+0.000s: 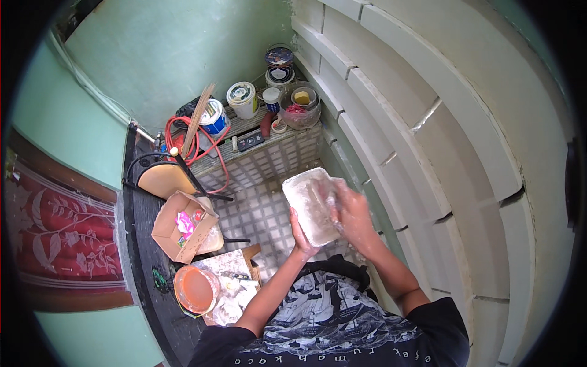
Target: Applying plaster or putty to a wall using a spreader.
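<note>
A white rectangular tray [302, 199], coated in a pale, smeary substance, is held up in the middle of the view. My left hand [301, 235] grips it from the lower left, thumb along its side. My right hand [350, 211] is at the tray's right half, with bent, whitish-smeared fingers reaching into it; whatever they may hold is hidden and blurred. Below and left, an orange-brown bucket [197, 289] sits beside a white-splattered low stand [226, 263] bearing some small items.
A cardboard box [168, 226] with pink packets rests on a chair, near another chair back [162, 180]. Behind, a slatted bench [217, 162] holds paint pails [243, 98], red hose [186, 140], sticks and containers. Pale stepped block ledges [391, 134] line the right wall; a red curtain [67, 244] hangs left.
</note>
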Available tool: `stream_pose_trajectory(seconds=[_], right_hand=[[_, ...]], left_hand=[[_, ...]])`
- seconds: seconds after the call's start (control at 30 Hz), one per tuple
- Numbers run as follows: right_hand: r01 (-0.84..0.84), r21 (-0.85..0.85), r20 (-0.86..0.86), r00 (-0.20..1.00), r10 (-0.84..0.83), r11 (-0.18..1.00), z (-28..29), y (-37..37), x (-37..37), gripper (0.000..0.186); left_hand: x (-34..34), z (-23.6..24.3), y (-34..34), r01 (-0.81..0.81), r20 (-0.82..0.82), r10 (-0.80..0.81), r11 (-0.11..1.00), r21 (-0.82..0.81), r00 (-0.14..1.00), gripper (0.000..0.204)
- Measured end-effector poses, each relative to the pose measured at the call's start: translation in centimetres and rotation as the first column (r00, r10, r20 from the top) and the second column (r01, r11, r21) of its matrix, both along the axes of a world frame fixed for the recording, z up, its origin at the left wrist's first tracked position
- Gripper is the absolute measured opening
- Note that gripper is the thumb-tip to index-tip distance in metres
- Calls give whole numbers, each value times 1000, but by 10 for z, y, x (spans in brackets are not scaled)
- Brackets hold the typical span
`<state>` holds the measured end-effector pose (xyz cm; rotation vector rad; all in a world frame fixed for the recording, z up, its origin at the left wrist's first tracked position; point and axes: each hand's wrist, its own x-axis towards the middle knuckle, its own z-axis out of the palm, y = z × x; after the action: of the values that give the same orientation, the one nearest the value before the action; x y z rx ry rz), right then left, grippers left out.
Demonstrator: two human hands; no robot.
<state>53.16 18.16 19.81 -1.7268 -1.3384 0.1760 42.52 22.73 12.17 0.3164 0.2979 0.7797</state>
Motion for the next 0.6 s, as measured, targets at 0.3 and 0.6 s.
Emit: stream_pose_trajectory(seconds=[0.3,0.6], right_hand=[[-17,-55,-24,1000,16,998,-20,4,-5,43],[-116,62,-54,991,120,991,-16,11,-13,44]], left_hand=[[-1,-20,7,52,-33,-49,994,94,998,72],[-1,-16,9,18,-43,-14,996,93,999,67]])
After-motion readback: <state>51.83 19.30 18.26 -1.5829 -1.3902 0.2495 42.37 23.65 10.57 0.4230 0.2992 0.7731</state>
